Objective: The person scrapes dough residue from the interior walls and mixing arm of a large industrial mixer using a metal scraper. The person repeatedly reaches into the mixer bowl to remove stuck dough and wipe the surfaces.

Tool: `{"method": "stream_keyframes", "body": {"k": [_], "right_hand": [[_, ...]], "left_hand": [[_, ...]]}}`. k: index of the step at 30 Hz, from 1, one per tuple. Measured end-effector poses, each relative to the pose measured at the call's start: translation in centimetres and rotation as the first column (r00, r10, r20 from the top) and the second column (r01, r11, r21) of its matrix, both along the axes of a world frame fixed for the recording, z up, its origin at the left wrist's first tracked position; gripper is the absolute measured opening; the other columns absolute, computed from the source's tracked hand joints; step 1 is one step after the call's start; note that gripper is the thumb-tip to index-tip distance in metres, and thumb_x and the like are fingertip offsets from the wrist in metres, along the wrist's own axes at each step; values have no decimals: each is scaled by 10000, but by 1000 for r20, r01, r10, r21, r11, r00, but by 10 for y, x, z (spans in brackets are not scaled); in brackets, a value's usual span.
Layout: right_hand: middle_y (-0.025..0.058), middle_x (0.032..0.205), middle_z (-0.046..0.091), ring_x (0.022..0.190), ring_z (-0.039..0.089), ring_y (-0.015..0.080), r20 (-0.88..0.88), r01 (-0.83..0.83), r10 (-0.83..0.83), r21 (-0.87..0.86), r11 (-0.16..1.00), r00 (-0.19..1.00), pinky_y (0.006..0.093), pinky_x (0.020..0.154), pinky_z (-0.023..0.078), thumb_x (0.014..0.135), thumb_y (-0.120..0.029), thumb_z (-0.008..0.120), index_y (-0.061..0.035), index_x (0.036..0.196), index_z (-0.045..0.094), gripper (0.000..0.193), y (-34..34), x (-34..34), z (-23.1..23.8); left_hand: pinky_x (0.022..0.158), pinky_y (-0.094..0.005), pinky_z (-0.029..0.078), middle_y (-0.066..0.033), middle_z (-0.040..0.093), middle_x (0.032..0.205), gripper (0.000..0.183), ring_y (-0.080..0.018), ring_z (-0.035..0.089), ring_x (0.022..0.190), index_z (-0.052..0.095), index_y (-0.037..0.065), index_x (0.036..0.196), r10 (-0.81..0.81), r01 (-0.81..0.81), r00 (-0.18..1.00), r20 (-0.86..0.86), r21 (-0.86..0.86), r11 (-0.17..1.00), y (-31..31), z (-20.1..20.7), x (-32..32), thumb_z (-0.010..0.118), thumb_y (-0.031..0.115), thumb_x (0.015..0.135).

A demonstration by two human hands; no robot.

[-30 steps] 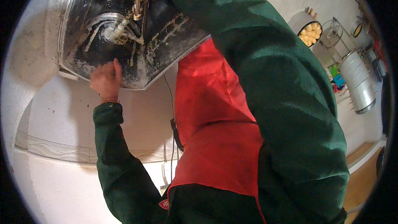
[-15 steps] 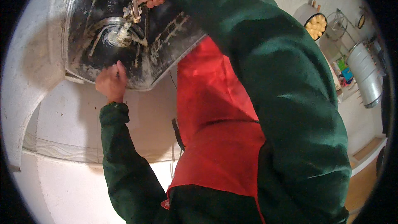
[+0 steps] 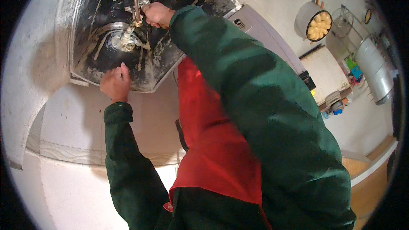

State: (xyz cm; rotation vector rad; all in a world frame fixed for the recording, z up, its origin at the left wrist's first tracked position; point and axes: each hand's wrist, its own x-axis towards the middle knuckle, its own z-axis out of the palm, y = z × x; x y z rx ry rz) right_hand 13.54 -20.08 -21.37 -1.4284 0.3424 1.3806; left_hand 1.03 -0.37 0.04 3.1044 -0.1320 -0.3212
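Note:
A dark basin (image 3: 96, 59), smeared with pale, dough-like residue, lies before me at the upper left. Into it hangs a curved metal pipe (image 3: 136, 0) with a brass-coloured end. Below that end, a whitish lumpy mass (image 3: 128, 40) sits around the round fitting in the basin's bottom. My right hand (image 3: 157, 15) is closed just right of the pipe, beside more pale lumps; what its fingers hold is hidden. At the basin's near edge my left hand (image 3: 116, 83) is curled with the thumb up. Whatever lies inside that hand cannot be made out.
A pale wall (image 3: 42, 38) borders the basin on the left. To the right are a grey-lilac panel (image 3: 266, 34), a pot (image 3: 307, 17) of pale yellow rounded pieces, a small light table (image 3: 326, 70) and a large silvery cylinder (image 3: 375, 68). My red apron (image 3: 213, 157) hangs below.
My right hand has come down and nearer, staying beside the pipe, and its arm has swung lower. The left hand has stayed almost in place. More of the right side now shows.

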Motion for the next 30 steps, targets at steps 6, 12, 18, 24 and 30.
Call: {"method": "stream_keyframes", "body": {"k": [6, 12, 18, 24, 30], "right_hand": [[147, 680, 625, 639, 627, 360, 327, -286, 324, -161, 945, 888, 549, 624, 530, 1024, -380, 533, -43, 841, 675, 409, -19, 58, 14], [257, 1028, 724, 939, 701, 464, 369, -341, 559, -509, 790, 742, 571, 848, 560, 980, -339, 552, -13, 1276, 596, 442, -13, 34, 60], [286, 919, 722, 889, 718, 444, 277, -314, 451, -423, 850, 848, 553, 810, 557, 951, -273, 543, 55, 1048, 626, 351, -58, 22, 137], [246, 947, 710, 912, 697, 395, 479, -196, 350, -341, 919, 805, 480, 787, 557, 858, -126, 612, 15, 937, 704, 186, 7, -16, 129], [148, 832, 735, 799, 713, 374, 835, -644, 550, -426, 635, -10, 476, 683, 573, 702, -89, 735, -80, 740, 768, 50, -5, -1, 43]], "left_hand": [[510, -433, 464, -51, 609, 608, 377, -283, 594, 574, 608, 135, 586, -7, 7, 1000, 3, 16, 1000, -2, 2, 6, 690, 269, 929], [521, -425, 470, -51, 618, 614, 358, -280, 602, 591, 614, 130, 600, -6, 6, 999, -37, -2, 1000, -2, 6, 3, 692, 248, 928], [535, -422, 477, -52, 621, 618, 351, -280, 607, 598, 613, 121, 598, 12, -15, 1000, -25, -115, 993, -3, 5, 8, 702, 231, 919], [531, -429, 473, -58, 619, 614, 341, -285, 601, 589, 613, 116, 592, 17, -17, 1000, -2, -129, 992, -3, 9, 7, 710, 210, 905], [519, -428, 464, -63, 615, 613, 357, -290, 590, 576, 584, 119, 575, 5, -4, 1000, 7, -144, 990, 1, 1, 6, 722, 207, 892]]}}
